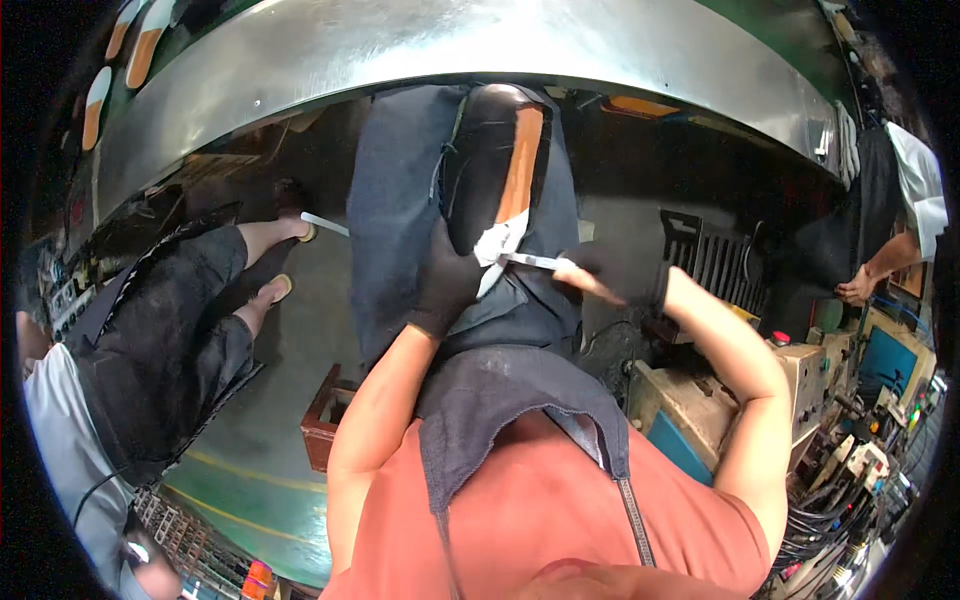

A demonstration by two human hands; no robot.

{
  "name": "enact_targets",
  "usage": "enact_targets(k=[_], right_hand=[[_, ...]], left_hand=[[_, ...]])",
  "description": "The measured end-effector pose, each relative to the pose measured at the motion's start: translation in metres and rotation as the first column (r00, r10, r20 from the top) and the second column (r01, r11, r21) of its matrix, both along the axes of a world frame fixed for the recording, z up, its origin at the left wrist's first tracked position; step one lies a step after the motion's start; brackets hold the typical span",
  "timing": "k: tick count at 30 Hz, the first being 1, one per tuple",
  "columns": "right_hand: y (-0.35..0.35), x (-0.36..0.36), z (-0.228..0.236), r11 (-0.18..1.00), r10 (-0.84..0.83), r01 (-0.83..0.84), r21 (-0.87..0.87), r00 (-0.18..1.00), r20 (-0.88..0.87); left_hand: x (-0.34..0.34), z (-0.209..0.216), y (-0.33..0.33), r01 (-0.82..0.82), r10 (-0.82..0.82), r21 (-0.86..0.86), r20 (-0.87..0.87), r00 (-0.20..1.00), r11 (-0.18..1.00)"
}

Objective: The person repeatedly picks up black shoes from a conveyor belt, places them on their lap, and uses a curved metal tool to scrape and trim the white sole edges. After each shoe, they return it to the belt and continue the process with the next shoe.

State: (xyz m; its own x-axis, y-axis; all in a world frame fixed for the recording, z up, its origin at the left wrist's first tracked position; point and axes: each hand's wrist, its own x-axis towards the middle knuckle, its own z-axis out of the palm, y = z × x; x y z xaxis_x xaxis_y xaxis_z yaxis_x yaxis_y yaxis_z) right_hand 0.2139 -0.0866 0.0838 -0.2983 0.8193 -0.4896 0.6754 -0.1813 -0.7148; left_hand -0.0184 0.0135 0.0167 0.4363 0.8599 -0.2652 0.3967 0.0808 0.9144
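Across my lap, on a dark blue apron (390,190), lies a black shoe or boot (478,165) with its underside turned up. A long insole (521,165), tan toward the far end and white toward me, runs along it. My left hand (447,278), in a dark glove with bare fingertips, grips the near white end from the left. My right hand (617,270), gloved the same way, is closed on a slim white tool (537,262). Its tip meets the white part beside my left fingers; I cannot tell whether it is a knife or a brush.
A shiny metal bench edge (480,45) curves across the far side. Tan-and-white insoles (148,45) lie beyond it at far left. One person (150,370) sits at left, another (880,220) at right. A brown wooden stool (318,425) and a worn machine (700,400) stand close by.
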Motion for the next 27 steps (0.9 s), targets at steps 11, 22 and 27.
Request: enact_targets(k=[11,22,27], right_hand=[[0.033,-0.026,0.032,0.94,-0.083,0.097,0.328,0.995,-0.056],[0.025,-0.063,0.089,0.885,0.157,-0.126,0.449,0.987,-0.033],[0.002,-0.022,0.0,0.969,0.045,-0.068,0.236,0.994,0.103]], left_hand=[[-0.035,-0.028,0.003,0.318,-0.325,0.075,0.115,0.939,0.945],[-0.018,0.035,0.002,0.211,-0.21,0.043,-0.013,0.978,0.977],[-0.034,0.02,-0.001,0.253,-0.256,0.213,-0.01,0.967,0.944]])
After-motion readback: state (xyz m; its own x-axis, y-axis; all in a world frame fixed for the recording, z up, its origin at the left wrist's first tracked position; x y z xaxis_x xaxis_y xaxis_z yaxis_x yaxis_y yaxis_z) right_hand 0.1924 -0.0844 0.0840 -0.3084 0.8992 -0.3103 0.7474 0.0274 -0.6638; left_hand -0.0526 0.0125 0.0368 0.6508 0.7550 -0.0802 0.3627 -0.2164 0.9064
